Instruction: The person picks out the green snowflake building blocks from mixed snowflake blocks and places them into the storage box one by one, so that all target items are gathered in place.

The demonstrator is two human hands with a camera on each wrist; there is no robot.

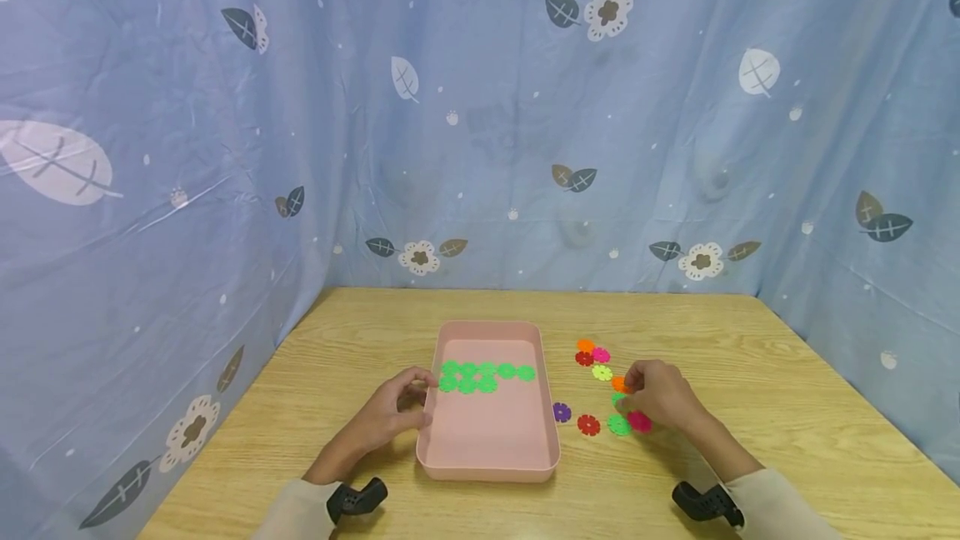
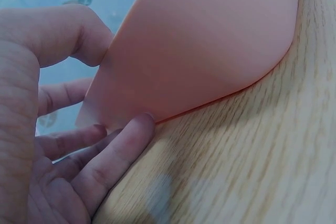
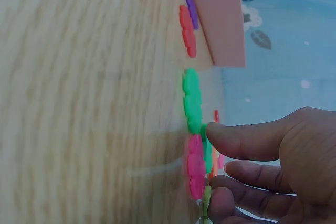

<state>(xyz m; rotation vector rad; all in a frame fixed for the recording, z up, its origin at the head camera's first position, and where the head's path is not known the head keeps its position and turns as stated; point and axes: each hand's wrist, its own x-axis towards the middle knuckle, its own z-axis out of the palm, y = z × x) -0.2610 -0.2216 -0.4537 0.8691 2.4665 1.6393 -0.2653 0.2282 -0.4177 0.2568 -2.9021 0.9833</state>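
Note:
My left hand [image 1: 393,407] grips the left wall of a shallow pink tray [image 1: 487,448], its fingers at the rim. The left wrist view shows fingertips [image 2: 139,129] against the tray's outer wall [image 2: 194,45]. Inside the tray lie several green flower-shaped discs [image 1: 467,370], in two rows toward the back. My right hand [image 1: 663,394] reaches down over the loose discs right of the tray. Its thumb [image 3: 241,139] is at a green disc [image 3: 208,153], with the other fingers bent and apart from the thumb. The hand partly covers that disc.
Near the right hand are a pink disc [image 1: 640,421], another green disc [image 1: 619,425] and an orange disc [image 1: 619,384]. A red disc [image 1: 588,425] and purple disc [image 1: 562,412] lie by the tray. Farther back is a yellow disc [image 1: 602,372]. Blue curtains [image 1: 480,107] surround the wooden table [image 1: 675,323].

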